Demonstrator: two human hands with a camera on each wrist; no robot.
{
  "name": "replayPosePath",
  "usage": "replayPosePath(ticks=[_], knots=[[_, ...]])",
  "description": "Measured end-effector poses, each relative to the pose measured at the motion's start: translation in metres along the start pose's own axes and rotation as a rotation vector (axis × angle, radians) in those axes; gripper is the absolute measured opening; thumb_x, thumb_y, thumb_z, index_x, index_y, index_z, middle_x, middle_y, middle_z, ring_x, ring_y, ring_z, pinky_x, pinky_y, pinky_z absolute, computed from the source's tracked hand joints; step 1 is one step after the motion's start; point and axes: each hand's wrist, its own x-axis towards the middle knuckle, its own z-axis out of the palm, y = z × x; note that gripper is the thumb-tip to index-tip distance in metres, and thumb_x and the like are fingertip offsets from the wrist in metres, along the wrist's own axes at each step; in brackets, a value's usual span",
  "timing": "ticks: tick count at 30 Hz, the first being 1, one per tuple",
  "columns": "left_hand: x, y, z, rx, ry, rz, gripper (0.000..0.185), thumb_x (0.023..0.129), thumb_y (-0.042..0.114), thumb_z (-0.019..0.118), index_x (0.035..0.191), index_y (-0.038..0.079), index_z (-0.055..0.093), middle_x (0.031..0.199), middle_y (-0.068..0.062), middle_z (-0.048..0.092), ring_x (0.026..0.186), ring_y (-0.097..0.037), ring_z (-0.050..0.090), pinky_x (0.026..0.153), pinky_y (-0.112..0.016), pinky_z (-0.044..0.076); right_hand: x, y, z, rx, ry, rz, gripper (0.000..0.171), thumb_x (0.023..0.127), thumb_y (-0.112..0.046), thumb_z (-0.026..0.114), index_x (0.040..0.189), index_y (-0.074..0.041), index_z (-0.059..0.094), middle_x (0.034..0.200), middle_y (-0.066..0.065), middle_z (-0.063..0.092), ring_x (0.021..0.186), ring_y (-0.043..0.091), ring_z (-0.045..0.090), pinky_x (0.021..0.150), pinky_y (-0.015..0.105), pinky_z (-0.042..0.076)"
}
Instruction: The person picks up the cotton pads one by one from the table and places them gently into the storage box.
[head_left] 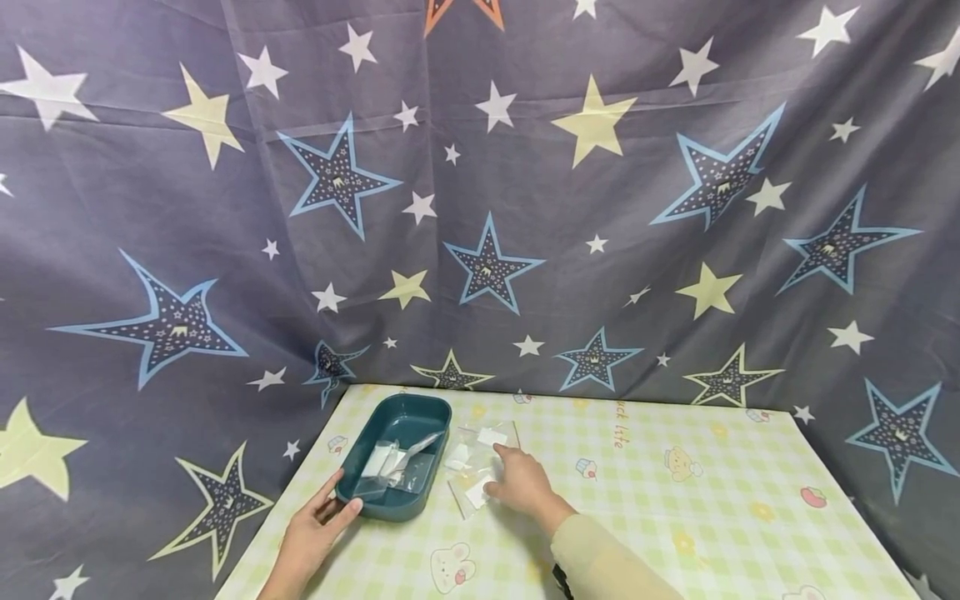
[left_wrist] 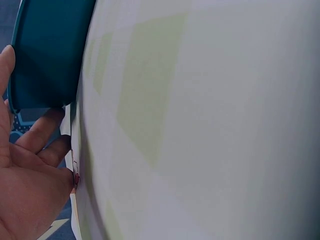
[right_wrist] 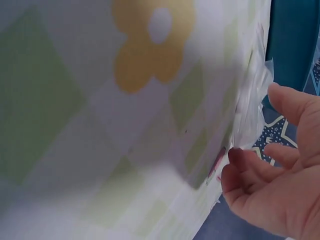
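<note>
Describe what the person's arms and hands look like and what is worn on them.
Both hands are bare: no gloves or rings show. The right hand comes out of a pale yellowish-cream long sleeve that ends at the wrist, with a dark edge of something at its underside. The left hand and its visible forearm show no sleeve.

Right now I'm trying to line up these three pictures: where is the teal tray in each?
Head view: teal tray at the table's left near corner, left hand touching its near end.
Left wrist view: top left, beside the fingers.
Right wrist view: a strip at the top right edge, beyond the right hand.
Shared landmark: the checked tablecloth.
</note>
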Motion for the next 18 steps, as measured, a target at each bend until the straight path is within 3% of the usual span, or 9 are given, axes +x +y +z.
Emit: replayPosePath(ticks=[7,18], knots=[[0.0,0.001,0.0,0.002,0.007,0.007,0.09,0.093,0.061,0.077,0.168,0.028,0.04,0.159,-0.03,0.049,0.148,-0.042,0.052,0.107,-0.047,0.059,0.006,-0.01,0.012,-0.138,0.049,0.062,0.073,0.086,-0.034,0.087,0.147,-0.002,0.062,0.139,0.025,0.068,0.113,0.05,0.069,0.098,0.062,0.058],[0.0,0.0,0.001,0.012,0.019,0.018,0.089,0.093,0.061,0.078,0.166,0.027,0.042,0.157,-0.029,0.052,0.146,-0.042,0.055,0.106,-0.047,0.06,0.008,-0.02,0.019,-0.186,0.053,0.099,0.07,0.083,-0.023,0.087,0.146,-0.003,0.063,0.138,0.023,0.069,0.117,0.047,0.068,0.1,0.059,0.058]])
